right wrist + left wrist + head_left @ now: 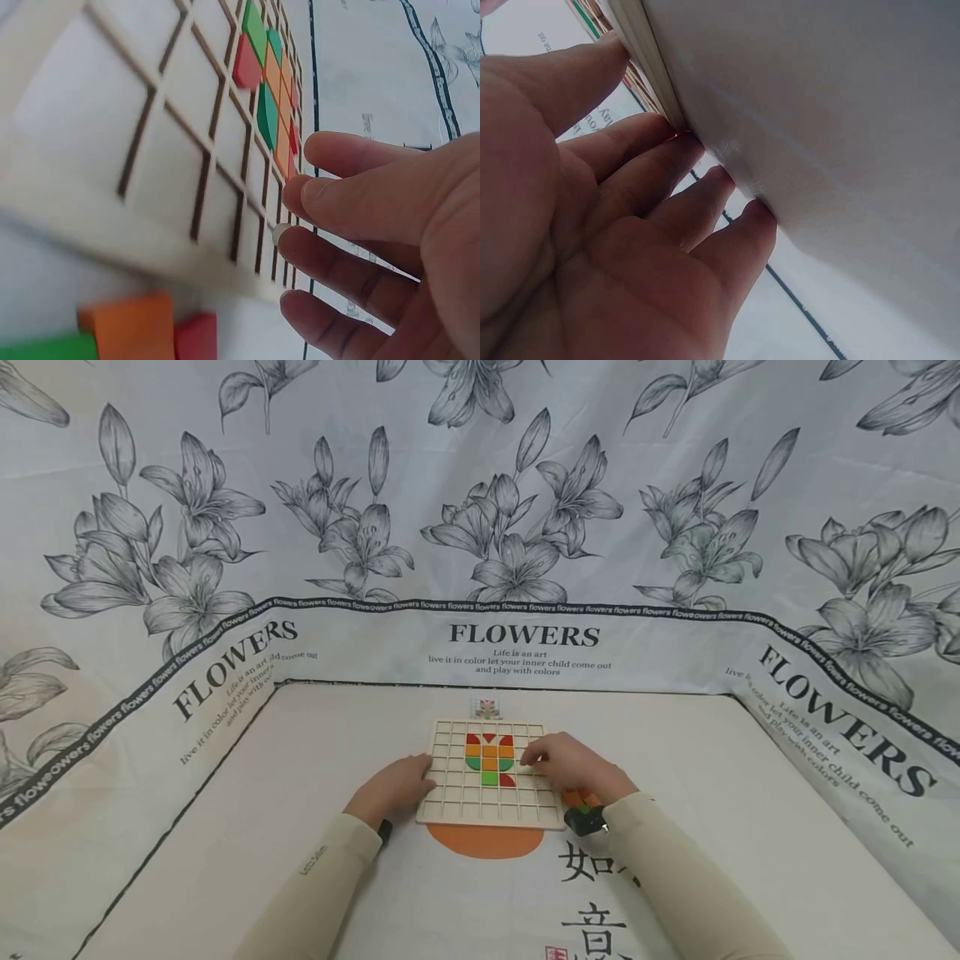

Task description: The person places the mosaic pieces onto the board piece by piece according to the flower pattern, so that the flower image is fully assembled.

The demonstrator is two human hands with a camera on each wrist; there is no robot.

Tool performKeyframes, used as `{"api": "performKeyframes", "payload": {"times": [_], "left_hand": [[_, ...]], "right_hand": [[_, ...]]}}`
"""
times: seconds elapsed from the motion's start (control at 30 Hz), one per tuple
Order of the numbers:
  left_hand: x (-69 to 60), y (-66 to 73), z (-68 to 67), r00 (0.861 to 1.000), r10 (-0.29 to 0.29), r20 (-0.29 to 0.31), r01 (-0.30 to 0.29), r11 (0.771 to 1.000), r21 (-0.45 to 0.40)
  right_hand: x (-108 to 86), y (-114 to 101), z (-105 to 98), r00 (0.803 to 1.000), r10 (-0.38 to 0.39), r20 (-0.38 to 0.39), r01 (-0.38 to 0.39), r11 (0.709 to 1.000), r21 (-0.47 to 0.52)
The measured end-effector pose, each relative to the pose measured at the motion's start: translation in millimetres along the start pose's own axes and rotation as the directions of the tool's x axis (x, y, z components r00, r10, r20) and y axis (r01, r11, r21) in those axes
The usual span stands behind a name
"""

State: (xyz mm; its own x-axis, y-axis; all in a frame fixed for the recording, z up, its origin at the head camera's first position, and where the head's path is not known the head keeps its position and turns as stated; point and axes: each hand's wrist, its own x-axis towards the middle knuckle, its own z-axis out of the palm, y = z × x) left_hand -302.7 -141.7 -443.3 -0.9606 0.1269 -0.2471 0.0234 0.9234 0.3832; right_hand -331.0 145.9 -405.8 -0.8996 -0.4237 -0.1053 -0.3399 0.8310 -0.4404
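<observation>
A pale wooden grid board [457, 814] lies in front of me, with red, orange and green tiles [490, 760] forming a pattern in its upper middle. My left hand [393, 789] touches the board's left edge. In the left wrist view its thumb rests along that edge, and the fingertips [759, 211] meet the pale surface beside it. Over the board's right part is my right hand [573, 766], its fingertips just right of a green tile. In the right wrist view the thumb [322, 196] lies against the index finger, and no tile shows between them.
Loose orange, green and red blocks [131, 330] lie beside the board's right edge, partly hidden by my right wrist in the head view. A small picture card [486, 709] lies behind the board. An orange disc [487, 842] is printed on the cloth in front. Flower-printed fabric walls surround the table.
</observation>
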Motion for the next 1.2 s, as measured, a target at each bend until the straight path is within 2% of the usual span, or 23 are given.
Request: {"api": "performKeyframes", "payload": {"times": [0.17, 0.4, 0.57, 0.87, 1.2], "left_hand": [[-0.7, 0.9, -0.1, 1.000, 0.001, -0.002, -0.001, 1.000, 0.001], [-4.2, 2.8, -0.7, 1.000, 0.002, -0.006, -0.002, 1.000, -0.006], [-5.0, 3.1, -1.2, 1.000, 0.015, -0.009, -0.015, 1.000, 0.000], [-5.0, 3.4, -1.7, 1.000, 0.009, -0.005, -0.009, 1.000, -0.011], [-2.4, 2.3, 0.6, 1.000, 0.014, -0.015, -0.014, 1.000, -0.004]], "right_hand": [[-9.0, 10, -16, 1.000, 0.029, -0.001, -0.029, 0.998, -0.053], [-15.9, 34, -28, 0.997, 0.067, -0.028, -0.070, 0.989, -0.130], [-19.0, 52, -34, 0.996, 0.089, -0.025, -0.092, 0.985, -0.143], [-27.2, 79, -39, 0.977, 0.214, 0.018, -0.210, 0.969, -0.128], [-37.9, 97, -40, 0.982, 0.189, 0.027, -0.180, 0.964, -0.196]]}}
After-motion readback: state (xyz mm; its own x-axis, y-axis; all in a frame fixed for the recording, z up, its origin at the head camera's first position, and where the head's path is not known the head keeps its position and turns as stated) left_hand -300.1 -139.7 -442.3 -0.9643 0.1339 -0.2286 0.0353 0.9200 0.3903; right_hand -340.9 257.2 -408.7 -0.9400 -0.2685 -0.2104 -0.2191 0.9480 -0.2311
